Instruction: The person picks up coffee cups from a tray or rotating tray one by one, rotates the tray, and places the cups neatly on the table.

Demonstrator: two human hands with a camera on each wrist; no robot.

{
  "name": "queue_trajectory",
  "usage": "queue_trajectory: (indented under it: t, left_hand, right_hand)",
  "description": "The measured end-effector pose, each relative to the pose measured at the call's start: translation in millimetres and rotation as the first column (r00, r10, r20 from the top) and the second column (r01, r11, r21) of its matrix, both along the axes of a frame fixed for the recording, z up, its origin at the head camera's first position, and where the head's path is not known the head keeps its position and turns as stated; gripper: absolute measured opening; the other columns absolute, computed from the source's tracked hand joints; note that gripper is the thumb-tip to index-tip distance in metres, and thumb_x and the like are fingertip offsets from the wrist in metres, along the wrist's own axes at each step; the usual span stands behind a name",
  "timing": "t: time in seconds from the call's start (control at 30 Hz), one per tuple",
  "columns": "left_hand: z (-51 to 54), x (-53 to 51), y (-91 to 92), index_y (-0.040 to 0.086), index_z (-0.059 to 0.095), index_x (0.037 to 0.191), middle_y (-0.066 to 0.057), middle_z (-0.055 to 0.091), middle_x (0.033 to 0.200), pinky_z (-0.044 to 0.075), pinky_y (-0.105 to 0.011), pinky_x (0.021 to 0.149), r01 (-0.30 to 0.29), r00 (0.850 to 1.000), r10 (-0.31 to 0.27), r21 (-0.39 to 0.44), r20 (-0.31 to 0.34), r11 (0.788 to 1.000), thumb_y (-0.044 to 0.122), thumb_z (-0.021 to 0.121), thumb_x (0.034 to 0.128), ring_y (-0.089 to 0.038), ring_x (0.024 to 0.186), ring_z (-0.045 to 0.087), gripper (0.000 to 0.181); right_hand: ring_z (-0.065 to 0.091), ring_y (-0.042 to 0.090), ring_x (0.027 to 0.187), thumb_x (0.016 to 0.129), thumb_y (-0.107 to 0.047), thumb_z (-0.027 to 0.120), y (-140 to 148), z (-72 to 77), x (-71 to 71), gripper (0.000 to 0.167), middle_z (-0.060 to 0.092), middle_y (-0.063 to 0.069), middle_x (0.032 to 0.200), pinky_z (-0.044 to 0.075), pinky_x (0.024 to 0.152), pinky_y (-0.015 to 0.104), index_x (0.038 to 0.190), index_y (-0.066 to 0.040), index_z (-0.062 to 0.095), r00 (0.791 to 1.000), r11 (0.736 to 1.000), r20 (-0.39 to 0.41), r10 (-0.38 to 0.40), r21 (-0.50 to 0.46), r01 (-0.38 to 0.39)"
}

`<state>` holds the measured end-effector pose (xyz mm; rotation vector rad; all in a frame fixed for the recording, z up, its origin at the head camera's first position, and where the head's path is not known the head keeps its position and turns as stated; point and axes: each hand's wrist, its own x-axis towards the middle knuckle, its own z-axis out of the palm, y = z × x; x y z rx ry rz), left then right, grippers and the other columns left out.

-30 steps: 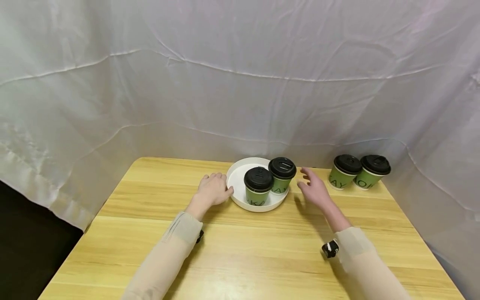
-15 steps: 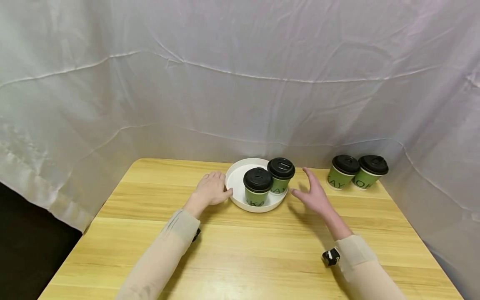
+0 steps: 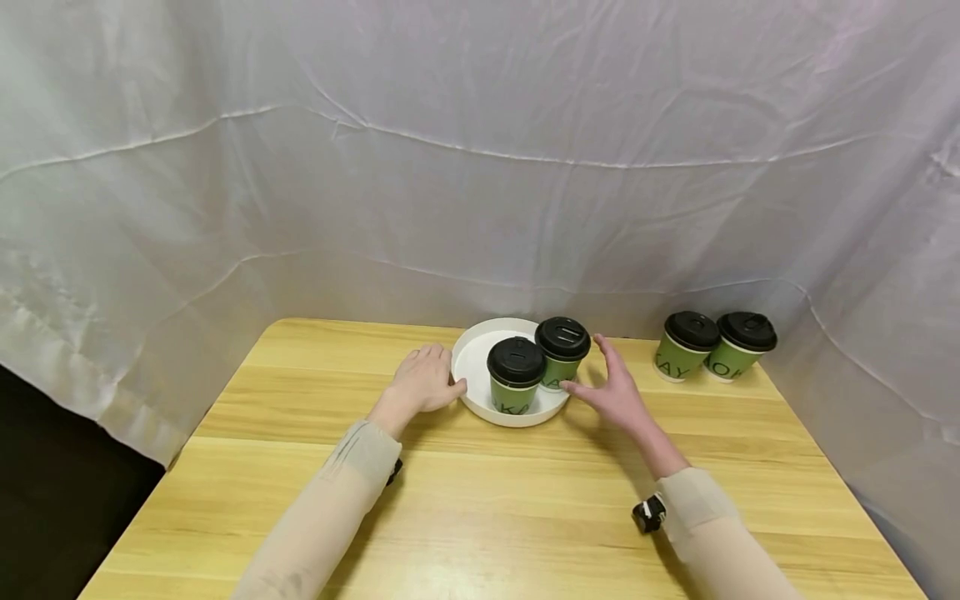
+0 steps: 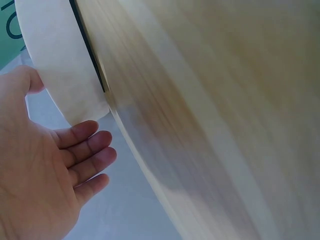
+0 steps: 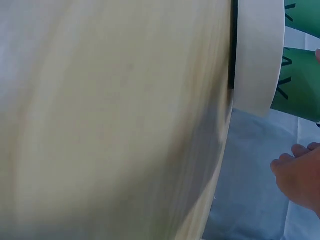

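Note:
A round white tray [image 3: 476,392] sits at the far middle of the table, bearing two green paper cups with black lids, a front cup [image 3: 516,375] and a rear cup [image 3: 561,354]. At the tray's left rim is my left hand [image 3: 422,382], its thumb touching the rim and its fingers loosely bent along the outer side. My right hand [image 3: 618,396] is spread beside the rear cup, thumb near its front. In the right wrist view the fingers [image 5: 297,172] stand apart from the green cup [image 5: 300,85]; whether the thumb touches it, I cannot tell.
Two more lidded green cups, one nearer [image 3: 682,346] and one farther right [image 3: 738,346], stand close together at the table's far right. A pale curtain [image 3: 480,208] hangs behind the wooden table [image 3: 510,508].
My right hand has opened wider and moved left to the rear cup, its thumb now over the tray's right edge. My left hand stays at the tray's rim. The cups have not visibly moved.

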<state>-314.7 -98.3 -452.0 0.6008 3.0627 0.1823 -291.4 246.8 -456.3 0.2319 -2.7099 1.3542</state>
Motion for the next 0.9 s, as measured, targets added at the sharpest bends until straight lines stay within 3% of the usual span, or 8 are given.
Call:
queue_trajectory:
  t: [0.33,0.63,0.9]
  left_hand:
    - [-1.3,0.5,0.4,-0.005,0.053,0.137,-0.020,0.056,0.138,0.042,-0.046,0.112,0.000,1.000,0.000,0.006,0.002,1.000,0.052,0.051,0.0986,-0.034,0.129,0.052,0.068]
    - [-2.1,1.0,0.9,-0.005,0.054,0.134,-0.019,0.057,0.134,0.043,-0.046,0.109,-0.006,1.000,0.006,0.003,-0.008,1.000,0.051,0.052,0.0987,-0.034,0.126,0.053,0.066]
    - [-0.2,1.4,1.6,-0.004,0.055,0.131,-0.019,0.058,0.132,0.044,-0.046,0.108,-0.004,1.000,0.004,0.006,-0.011,1.000,0.050,0.052,0.0984,-0.034,0.124,0.053,0.064]
  right_hand:
    - [0.022,0.045,0.154,0.085,-0.031,0.087,-12,-4.1,-5.5,0.112,0.019,0.025,0.169,0.021,0.125,0.056,0.165,-0.002,0.014,1.000,0.998,-0.001,0.003,-0.069,-0.003]
    - [0.031,0.040,0.152,0.083,-0.016,0.089,-24,-6.1,-12.6,0.094,0.039,0.021,0.161,0.021,0.126,0.054,0.159,-0.005,0.034,0.996,0.983,-0.080,0.039,-0.175,-0.053]
    - [0.041,0.036,0.148,0.084,-0.011,0.087,-28,-6.6,-15.0,0.086,0.048,0.019,0.154,0.025,0.125,0.048,0.155,-0.005,0.039,0.996,0.971,-0.079,0.042,-0.231,-0.059]
